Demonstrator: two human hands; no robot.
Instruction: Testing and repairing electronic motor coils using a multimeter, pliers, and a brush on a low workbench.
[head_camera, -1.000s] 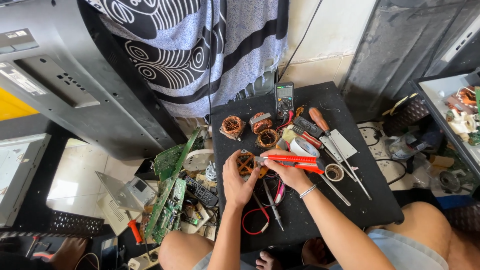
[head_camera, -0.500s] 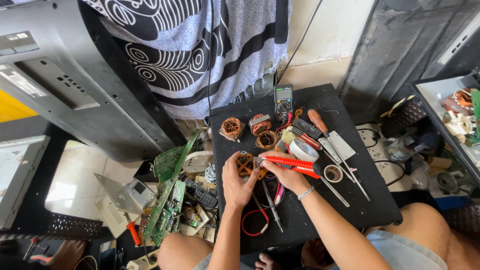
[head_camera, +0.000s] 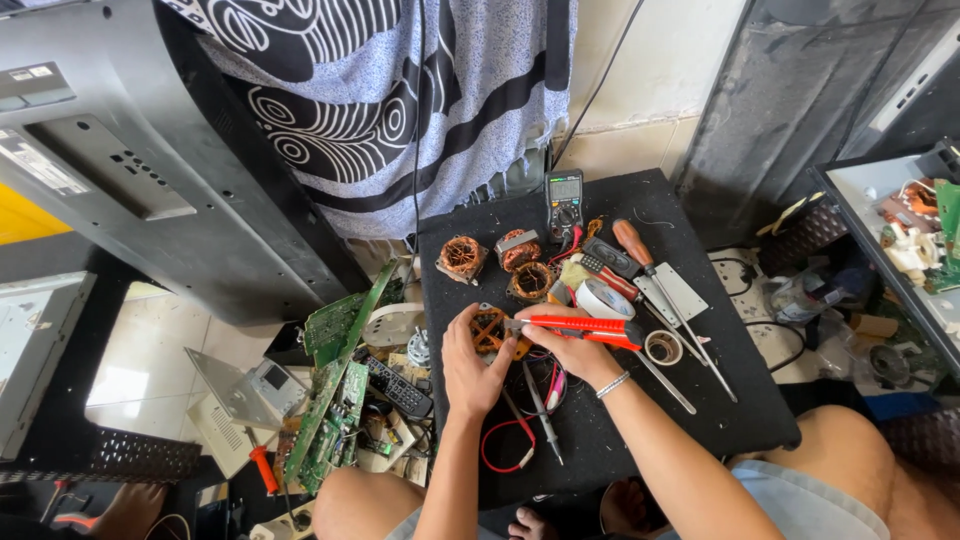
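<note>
My left hand (head_camera: 470, 365) clamps the copper-wound coil (head_camera: 490, 330) near the middle of the black desk (head_camera: 700, 400), nearer its left edge. My right hand (head_camera: 570, 345) is closed on red-handled pliers (head_camera: 580, 328), tips at the coil. It looks dense and stiff, its fine wire fragile; I'd grip the orange frame.

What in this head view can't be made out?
- Coil: mostly hidden by left hand; its state is unclear.
- Tool tip: where the red-handled tool in right hand meets the coil is too small to see.
- Meter screen: too small.
- Right shelf: cut off by edge.
</note>
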